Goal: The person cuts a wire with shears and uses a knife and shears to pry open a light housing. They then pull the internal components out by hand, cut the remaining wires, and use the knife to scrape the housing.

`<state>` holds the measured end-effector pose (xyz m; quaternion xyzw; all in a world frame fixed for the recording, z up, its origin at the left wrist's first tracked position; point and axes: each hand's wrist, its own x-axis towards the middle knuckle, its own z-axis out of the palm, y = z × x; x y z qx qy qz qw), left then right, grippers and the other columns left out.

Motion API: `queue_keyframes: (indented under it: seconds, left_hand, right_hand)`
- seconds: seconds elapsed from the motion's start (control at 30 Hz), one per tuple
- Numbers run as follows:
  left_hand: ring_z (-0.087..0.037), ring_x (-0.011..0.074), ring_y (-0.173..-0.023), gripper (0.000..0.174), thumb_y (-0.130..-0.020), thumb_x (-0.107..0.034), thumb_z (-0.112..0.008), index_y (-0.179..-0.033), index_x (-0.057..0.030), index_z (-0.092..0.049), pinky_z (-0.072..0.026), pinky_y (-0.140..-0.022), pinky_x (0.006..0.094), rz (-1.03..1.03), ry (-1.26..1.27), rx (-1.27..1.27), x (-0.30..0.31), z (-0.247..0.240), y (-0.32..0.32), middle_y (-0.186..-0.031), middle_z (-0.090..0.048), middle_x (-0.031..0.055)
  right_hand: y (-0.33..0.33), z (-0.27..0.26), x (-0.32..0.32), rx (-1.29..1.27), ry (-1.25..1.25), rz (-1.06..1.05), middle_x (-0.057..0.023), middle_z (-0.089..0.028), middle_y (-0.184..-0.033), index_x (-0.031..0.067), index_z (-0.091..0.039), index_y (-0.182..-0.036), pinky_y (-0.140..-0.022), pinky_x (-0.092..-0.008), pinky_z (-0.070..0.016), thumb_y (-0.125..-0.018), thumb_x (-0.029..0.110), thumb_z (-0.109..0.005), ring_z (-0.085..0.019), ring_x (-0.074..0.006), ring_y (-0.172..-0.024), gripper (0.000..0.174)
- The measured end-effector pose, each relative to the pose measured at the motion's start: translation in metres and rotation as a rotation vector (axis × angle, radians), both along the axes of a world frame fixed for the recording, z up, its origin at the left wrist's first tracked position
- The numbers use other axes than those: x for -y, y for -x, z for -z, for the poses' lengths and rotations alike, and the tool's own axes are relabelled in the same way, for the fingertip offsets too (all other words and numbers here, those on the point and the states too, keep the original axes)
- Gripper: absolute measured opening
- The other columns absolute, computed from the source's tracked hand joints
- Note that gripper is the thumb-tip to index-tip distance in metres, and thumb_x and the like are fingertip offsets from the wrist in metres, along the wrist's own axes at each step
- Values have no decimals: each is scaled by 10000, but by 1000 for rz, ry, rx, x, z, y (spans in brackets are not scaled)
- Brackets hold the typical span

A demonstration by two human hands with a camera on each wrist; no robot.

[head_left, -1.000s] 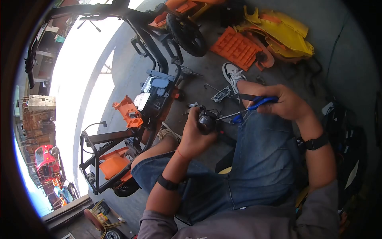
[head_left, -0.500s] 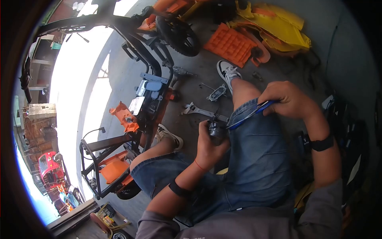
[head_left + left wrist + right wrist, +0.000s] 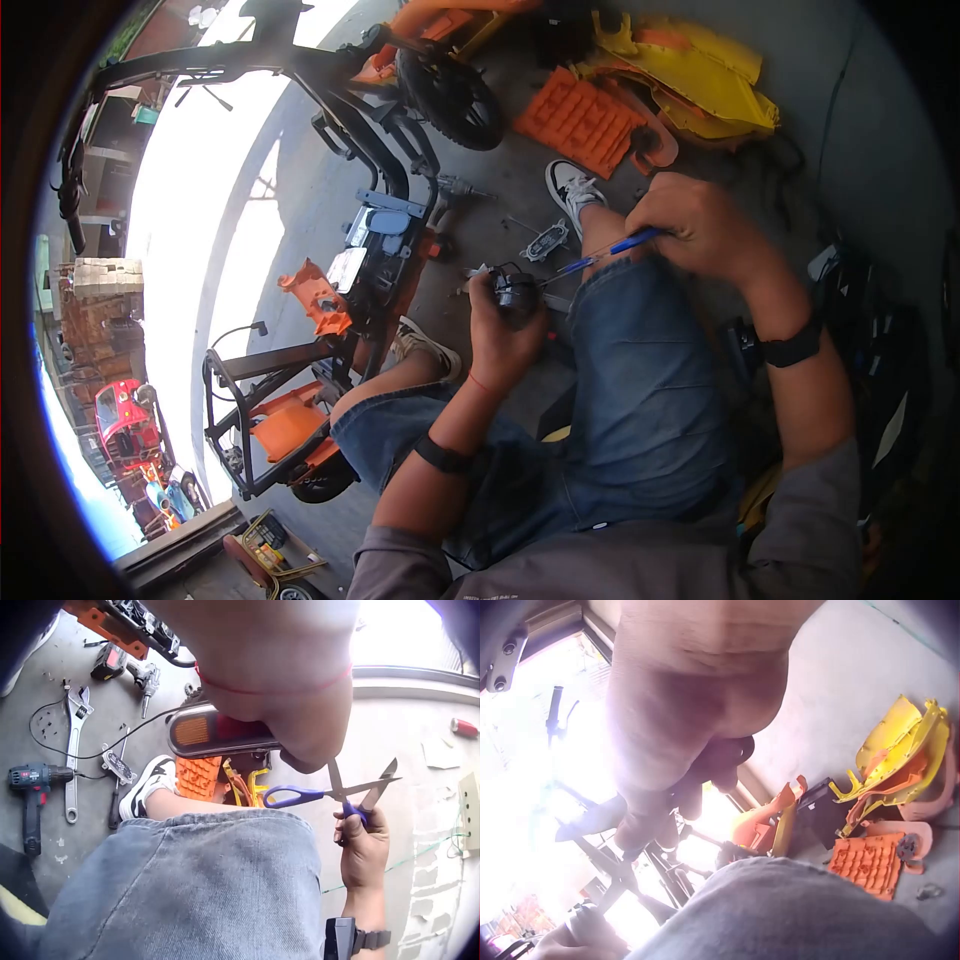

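Note:
My left hand [image 3: 505, 340] holds a tail lamp [image 3: 515, 290] over my lap. In the left wrist view the lamp [image 3: 191, 733] shows an orange and dark red lens, and a thin black wire [image 3: 97, 754] trails near it. My right hand [image 3: 690, 225] grips one blue handle of a pair of scissors [image 3: 610, 252]. Seen from the left wrist, the scissors [image 3: 339, 794] are spread wide, the other handle loop sticking out toward my knee. One blade points at the back of the lamp, its tip close to the housing. My left fingers partly hide the lamp.
A bare scooter frame [image 3: 385, 170] stands at the left. Orange [image 3: 580, 120] and yellow panels [image 3: 700, 70] lie at the back. On the floor are a cordless drill [image 3: 34, 784], an adjustable wrench [image 3: 73, 742], an oval metal part [image 3: 545, 241] and a power tool with a battery [image 3: 112, 664].
Since half a second ago the lamp and my left hand have moved up and left. My right hand has also shifted slightly up and left, and the scissors have turned in it.

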<state>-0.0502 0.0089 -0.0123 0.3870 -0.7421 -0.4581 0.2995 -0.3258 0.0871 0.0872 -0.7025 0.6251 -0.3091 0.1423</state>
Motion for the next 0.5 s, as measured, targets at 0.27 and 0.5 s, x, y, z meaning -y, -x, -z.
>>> queue_keyframes:
  seconds: [0.27, 0.5]
  left_hand:
    - [-602, 146, -876, 544, -820, -8, -747, -1225, -35, -385, -520, -782, 299, -20, -22, -24, 6, -2, 7, -1007, -573, 82]
    - [-632, 160, -886, 632, -808, -46, -783, -1281, -20, -364, -530, -785, 303, -6, -124, -59, 8, -12, 29, -1011, -607, 89]
  right_hand:
    - [-3, -8, 1, -97, 190, 13, -49, -687, -777, 106, -760, -868, -712, -378, -531, -738, 75, -783, -655, -252, -777, 136]
    - [10, -32, 4, -144, 79, 40, -74, -703, -786, 76, -741, -852, -735, -389, -534, -759, 84, -761, -661, -268, -771, 95]
